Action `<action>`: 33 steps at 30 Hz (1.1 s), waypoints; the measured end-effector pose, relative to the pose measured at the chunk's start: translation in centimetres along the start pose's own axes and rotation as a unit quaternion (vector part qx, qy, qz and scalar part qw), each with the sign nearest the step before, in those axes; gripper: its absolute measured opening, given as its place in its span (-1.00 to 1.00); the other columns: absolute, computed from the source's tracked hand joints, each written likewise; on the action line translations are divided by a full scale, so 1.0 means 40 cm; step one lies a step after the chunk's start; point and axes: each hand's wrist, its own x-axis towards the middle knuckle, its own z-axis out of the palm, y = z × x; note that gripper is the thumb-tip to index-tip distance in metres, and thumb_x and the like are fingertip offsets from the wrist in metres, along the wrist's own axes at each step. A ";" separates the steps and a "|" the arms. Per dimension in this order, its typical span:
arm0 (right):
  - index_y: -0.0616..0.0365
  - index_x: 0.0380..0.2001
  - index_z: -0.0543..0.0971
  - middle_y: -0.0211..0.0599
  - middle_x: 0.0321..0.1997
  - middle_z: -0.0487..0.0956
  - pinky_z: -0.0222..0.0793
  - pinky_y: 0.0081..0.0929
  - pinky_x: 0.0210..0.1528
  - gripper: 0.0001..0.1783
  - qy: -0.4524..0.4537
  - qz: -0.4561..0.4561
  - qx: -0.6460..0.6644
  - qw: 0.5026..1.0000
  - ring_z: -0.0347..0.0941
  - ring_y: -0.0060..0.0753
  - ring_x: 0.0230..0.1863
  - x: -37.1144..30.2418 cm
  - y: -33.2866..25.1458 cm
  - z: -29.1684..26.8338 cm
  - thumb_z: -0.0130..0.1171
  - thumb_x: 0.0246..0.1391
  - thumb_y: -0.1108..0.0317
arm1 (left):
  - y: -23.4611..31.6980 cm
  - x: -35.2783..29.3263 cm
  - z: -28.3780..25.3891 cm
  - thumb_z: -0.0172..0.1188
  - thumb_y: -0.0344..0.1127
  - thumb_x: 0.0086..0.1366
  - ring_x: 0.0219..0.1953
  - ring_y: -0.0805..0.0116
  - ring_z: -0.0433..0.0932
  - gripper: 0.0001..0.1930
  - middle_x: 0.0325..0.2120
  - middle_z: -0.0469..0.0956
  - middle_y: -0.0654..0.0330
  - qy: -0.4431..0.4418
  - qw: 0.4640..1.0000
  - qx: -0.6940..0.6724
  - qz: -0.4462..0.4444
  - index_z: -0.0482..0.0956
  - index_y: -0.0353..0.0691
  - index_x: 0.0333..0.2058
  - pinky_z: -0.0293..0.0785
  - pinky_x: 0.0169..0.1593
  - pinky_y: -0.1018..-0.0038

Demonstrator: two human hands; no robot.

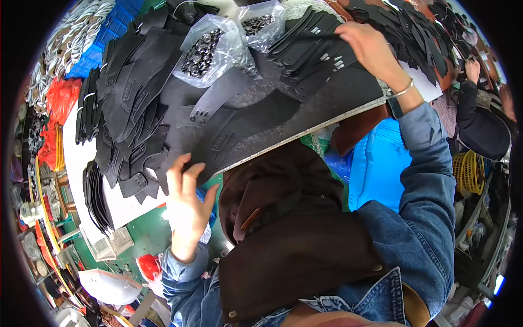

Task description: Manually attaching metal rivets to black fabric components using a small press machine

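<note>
My right hand [371, 50] reaches to the far right of the table, its fingers closed on the end of a thin black strap [316, 37]. Beneath it lies a fanned pile of black straps [305, 54], some with silvery metal ends. My left hand [188, 191] hovers at the table's near edge, fingers apart and holding nothing. Close to it lies a flat, dark shaped piece [220, 141] with an embossed mark. Beyond that is a black strip [210, 103] with small holes at its end. A heap of black cut pieces [131, 92] covers the left side.
Two clear plastic bags, one larger [204, 54] and one smaller [259, 24], hold small shiny metal parts. Below the table's right side stands a blue crate [378, 163]. More black pieces [403, 32] lie at the far right, where another person's arm [471, 98] shows.
</note>
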 end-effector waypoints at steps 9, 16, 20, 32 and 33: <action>0.28 -0.43 0.51 -0.14 -0.39 0.53 0.36 -0.28 -0.25 -0.87 -0.173 -0.072 0.413 0.891 0.47 -0.09 -0.31 0.144 -0.335 0.067 0.01 0.01 0.46 | -0.065 -0.019 0.027 0.22 -0.68 -0.22 -0.11 0.02 0.45 -0.54 -0.09 0.46 0.03 0.095 0.989 -0.017 0.109 0.45 -0.28 -0.24 0.38 -0.04 0.27; 0.15 -0.39 0.53 -0.14 -0.39 0.52 0.36 -0.22 -0.27 -0.84 -0.141 -0.006 -0.021 0.990 0.45 -0.06 -0.33 0.285 -0.254 0.115 0.08 0.00 0.31 | -0.079 -0.019 0.016 0.24 -0.47 -0.25 -0.12 0.18 0.41 -0.50 -0.11 0.44 0.18 0.043 0.981 0.103 0.161 0.53 -0.18 -0.18 0.33 -0.13 0.33; 0.14 -0.50 0.55 -0.05 -0.54 0.51 0.36 -0.17 -0.36 -0.89 -0.161 -0.001 -0.002 0.987 0.46 0.03 -0.43 0.325 -0.127 0.148 0.08 -0.10 0.37 | -0.073 -0.011 0.021 0.25 -0.47 -0.27 -0.17 0.21 0.38 -0.49 -0.13 0.45 0.22 0.044 0.980 0.101 0.163 0.54 -0.15 -0.17 0.32 -0.15 0.33; 0.09 -0.52 0.57 -0.10 -0.51 0.54 0.36 -0.21 -0.35 -0.89 -0.082 -0.006 0.063 0.995 0.48 -0.05 -0.44 0.328 -0.103 0.213 0.06 -0.08 0.36 | -0.058 -0.016 0.004 0.21 -0.52 -0.22 -0.21 0.22 0.39 -0.52 -0.15 0.44 0.20 0.032 0.984 0.099 0.143 0.56 -0.18 -0.18 0.34 -0.19 0.35; 0.07 -0.51 0.58 -0.10 -0.52 0.54 0.36 -0.21 -0.36 -0.89 -0.077 0.017 0.084 0.993 0.48 -0.06 -0.45 0.329 -0.104 0.205 0.07 -0.08 0.36 | -0.055 -0.014 0.002 0.20 -0.53 -0.22 -0.22 0.22 0.40 -0.53 -0.18 0.45 0.20 0.029 0.985 0.098 0.139 0.56 -0.19 -0.18 0.34 -0.19 0.35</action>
